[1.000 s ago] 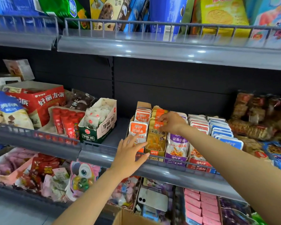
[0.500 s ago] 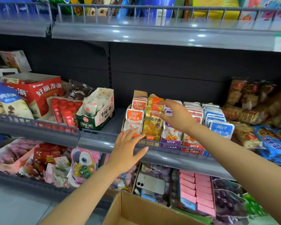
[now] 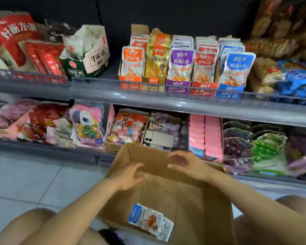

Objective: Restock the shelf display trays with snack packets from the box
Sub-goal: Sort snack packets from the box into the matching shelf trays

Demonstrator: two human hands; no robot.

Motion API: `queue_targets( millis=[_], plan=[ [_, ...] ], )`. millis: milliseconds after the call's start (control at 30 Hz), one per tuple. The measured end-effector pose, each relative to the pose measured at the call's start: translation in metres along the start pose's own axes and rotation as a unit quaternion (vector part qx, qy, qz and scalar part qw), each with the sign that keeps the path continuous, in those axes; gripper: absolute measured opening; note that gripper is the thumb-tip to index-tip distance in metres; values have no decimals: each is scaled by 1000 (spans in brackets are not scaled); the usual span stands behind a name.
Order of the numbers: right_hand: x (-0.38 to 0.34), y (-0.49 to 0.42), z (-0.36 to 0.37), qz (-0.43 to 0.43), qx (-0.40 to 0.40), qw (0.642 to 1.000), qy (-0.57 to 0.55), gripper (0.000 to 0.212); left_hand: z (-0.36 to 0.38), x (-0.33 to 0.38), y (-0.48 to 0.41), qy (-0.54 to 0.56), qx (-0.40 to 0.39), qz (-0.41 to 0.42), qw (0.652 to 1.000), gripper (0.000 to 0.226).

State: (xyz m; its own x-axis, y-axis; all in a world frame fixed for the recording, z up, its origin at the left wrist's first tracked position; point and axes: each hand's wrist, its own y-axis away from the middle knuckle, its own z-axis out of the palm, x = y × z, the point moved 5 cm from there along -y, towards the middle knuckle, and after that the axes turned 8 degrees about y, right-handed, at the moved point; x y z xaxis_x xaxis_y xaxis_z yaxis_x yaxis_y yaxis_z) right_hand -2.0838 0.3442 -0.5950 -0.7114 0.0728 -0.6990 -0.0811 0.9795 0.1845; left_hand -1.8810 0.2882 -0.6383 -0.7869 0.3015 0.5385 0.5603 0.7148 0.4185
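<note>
Risk of fumble: left hand [image 3: 129, 175] and right hand [image 3: 187, 165], both spread and empty, hover above glossy blue packets [image 3: 150, 221] deep in the cardboard box [image 3: 180, 195].

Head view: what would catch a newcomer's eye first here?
The row of five colourful display trays on the upper shelf, orange through blue, stands out first. Below it, the left hand and right hand hover empty over the open cardboard box, where a few blue-topped packets lie. A pink parrot pack sits on the lower shelf, left.
</note>
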Motion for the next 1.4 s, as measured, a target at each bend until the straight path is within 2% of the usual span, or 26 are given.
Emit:
queue_targets(
  millis=[167, 300, 367, 467, 600, 667, 767, 900, 1000, 1067, 1133, 1167, 1233, 1267, 1400],
  plan=[
    [72, 5, 93, 148, -124, 981, -23, 37, 64, -29, -18, 12, -123, -68, 990, 61],
    [102, 9, 146, 190, -197, 962, 0, 39, 107, -42, -39, -8, -191, -77, 978, 66],
    [114, 9, 163, 211, -208, 955, 7, 38, 124, -47, -47, -21, -218, -78, 973, 69],
    [124, 9, 181, 242, -203, 948, -30, 16, 139, -49, -54, -58, -244, -63, 966, 69],
    [125, 7, 201, 242, -192, 949, -58, 29, 151, -54, -58, -62, -262, -58, 961, 66],
    [124, 8, 211, 231, -191, 953, -52, 31, 155, -54, -58, -45, -268, -55, 961, 58],
    [121, 11, 220, 222, -179, 956, -66, 33, 145, -49, -61, 8, -207, -44, 977, 41],
    [116, 6, 199, 227, -124, 955, -143, 29, 105, -42, -62, 159, -60, -83, 982, 32],
    [105, 6, 158, 241, -26, 944, -224, 29, 73, -37, -55, 213, 3, -109, 971, 51],
    [92, 9, 130, 245, 17, 923, -296, 15, 53, -29, -42, 244, 50, -122, 961, 73],
    [79, 13, 107, 237, 45, 899, -365, 14, 41, -17, -20, 323, 95, -166, 927, 81],
    [72, 15, 98, 231, 59, 892, -383, 16, 40, -9, -10, 389, 85, -179, 899, 70],
    [57, 20, 83, 218, 78, 882, -410, 20, 45, 13, 5, 518, 17, -171, 838, 42],
    [50, 23, 78, 211, 82, 879, -421, 21, 46, 21, 9, 546, 4, -146, 825, 35],
    [24, 37, 60, 170, 77, 899, -396, 22, 32, 39, 19, 558, 84, -66, 823, 17]
  ],
)
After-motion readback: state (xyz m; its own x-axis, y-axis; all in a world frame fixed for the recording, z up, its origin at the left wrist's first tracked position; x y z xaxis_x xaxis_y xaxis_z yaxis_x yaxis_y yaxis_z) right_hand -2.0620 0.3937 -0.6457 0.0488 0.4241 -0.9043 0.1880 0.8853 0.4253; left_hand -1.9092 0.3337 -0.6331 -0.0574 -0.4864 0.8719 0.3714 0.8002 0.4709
